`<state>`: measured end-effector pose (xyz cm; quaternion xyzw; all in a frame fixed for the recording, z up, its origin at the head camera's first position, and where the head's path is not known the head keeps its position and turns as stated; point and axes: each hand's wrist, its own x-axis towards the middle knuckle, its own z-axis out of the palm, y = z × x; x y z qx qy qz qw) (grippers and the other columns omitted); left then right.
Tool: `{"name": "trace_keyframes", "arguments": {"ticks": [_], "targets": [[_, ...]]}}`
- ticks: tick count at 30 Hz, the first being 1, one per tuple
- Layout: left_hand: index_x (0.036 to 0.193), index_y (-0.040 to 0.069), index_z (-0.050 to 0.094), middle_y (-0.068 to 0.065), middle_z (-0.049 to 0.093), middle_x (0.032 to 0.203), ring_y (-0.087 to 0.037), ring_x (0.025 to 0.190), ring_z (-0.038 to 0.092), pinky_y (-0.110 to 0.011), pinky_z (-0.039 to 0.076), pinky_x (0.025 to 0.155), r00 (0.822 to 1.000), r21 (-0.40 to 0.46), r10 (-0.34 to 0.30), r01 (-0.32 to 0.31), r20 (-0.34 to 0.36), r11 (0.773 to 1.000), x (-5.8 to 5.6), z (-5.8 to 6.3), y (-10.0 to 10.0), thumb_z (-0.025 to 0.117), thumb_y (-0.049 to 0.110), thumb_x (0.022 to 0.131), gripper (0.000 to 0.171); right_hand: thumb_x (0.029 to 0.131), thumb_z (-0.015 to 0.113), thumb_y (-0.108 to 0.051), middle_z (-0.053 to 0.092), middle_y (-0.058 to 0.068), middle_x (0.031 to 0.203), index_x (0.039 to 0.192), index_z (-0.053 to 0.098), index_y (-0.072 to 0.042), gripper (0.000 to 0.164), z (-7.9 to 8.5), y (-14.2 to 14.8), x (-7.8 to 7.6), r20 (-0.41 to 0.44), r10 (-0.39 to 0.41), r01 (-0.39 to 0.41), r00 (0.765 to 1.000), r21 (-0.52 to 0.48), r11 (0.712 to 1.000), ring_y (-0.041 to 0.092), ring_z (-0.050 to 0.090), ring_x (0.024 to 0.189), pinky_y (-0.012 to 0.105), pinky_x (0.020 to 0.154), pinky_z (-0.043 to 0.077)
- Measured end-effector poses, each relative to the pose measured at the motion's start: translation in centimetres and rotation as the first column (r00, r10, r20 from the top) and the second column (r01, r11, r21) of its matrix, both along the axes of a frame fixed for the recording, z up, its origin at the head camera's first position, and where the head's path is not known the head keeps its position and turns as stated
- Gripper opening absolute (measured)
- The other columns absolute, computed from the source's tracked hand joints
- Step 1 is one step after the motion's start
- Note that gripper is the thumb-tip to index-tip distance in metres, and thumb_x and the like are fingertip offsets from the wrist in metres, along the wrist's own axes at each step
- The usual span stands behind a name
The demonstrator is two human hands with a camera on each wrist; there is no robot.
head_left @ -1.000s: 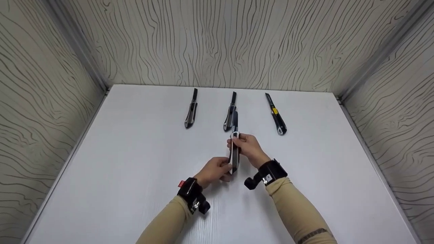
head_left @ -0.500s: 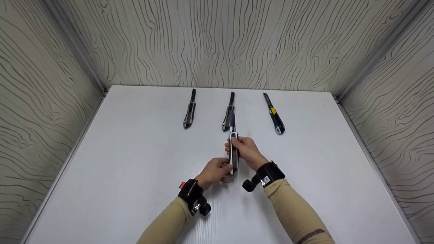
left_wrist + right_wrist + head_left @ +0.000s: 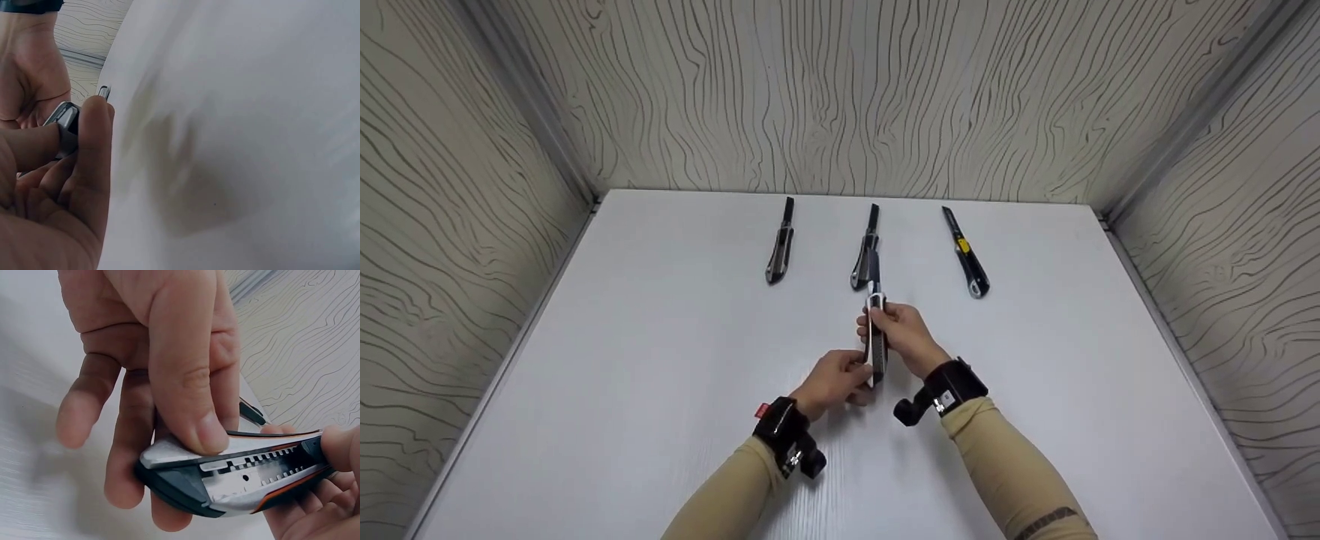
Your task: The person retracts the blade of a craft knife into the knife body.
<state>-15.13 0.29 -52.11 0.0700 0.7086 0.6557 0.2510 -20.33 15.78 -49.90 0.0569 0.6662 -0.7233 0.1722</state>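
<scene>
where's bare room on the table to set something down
Bare table lies left of the leftmost knife and right of the yellow-marked knife. Crowded: the centre, where the left hand and right hand grip the nearest knife, overlapping the middle knife in view.

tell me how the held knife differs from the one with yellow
The held knife is gripped by the left hand and right hand; the yellow-marked knife lies on the table. The held knife shows much silver; the yellow-marked knife is mostly black. The held knife points nearly straight ahead; the yellow-marked knife slants. Both have dark blades extended.
</scene>
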Motion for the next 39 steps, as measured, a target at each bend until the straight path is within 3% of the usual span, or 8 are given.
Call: {"name": "trace_keyframes", "arguments": {"ticks": [15,24,32,39], "targets": [[0.114,-0.008,0.062,-0.007,0.063,0.085,-0.019,0.076,0.065,-0.028,0.060,0.063,1.000,0.007,0.005,-0.005,-0.011,1.000,-0.25,-0.26,-0.10,0.052,0.004,0.097,0.023,0.100,0.049,-0.005,0.068,0.016,0.103,0.127,0.047,0.016,0.034,-0.16,-0.09,-0.09,-0.020,0.008,-0.008,1.000,0.006,1.000,0.012,0.069,0.085,0.029,0.085,0.058],[0.119,-0.006,0.060,-0.013,0.066,0.088,-0.020,0.074,0.067,-0.029,0.060,0.064,1.000,0.012,-0.006,0.006,-0.007,1.000,-0.11,-0.19,-0.23,0.053,0.007,0.097,0.026,0.102,0.048,-0.012,0.067,0.014,0.109,0.130,0.049,0.011,0.036,-0.49,0.25,-0.05,0.007,0.024,-0.024,1.000,0.003,1.000,0.013,0.068,0.090,0.030,0.089,0.057],[0.119,-0.004,0.061,-0.008,0.065,0.086,-0.017,0.072,0.066,-0.030,0.060,0.063,1.000,0.005,-0.001,0.001,0.001,1.000,-0.02,-0.59,-0.33,0.053,0.008,0.098,0.026,0.103,0.045,-0.013,0.067,0.013,0.104,0.129,0.047,0.015,0.038,-0.65,0.45,0.06,0.036,0.070,-0.068,0.997,-0.047,0.997,0.015,0.067,0.091,0.031,0.089,0.057],[0.117,-0.004,0.063,-0.011,0.067,0.086,-0.018,0.071,0.065,-0.031,0.060,0.062,1.000,-0.010,0.010,-0.010,0.002,1.000,-0.10,-0.40,-0.28,0.053,0.008,0.097,0.025,0.103,0.046,-0.008,0.065,0.012,0.101,0.127,0.045,0.016,0.035,-0.61,0.20,0.18,0.007,0.045,-0.045,0.999,-0.054,0.998,0.014,0.067,0.088,0.029,0.086,0.058]]}}
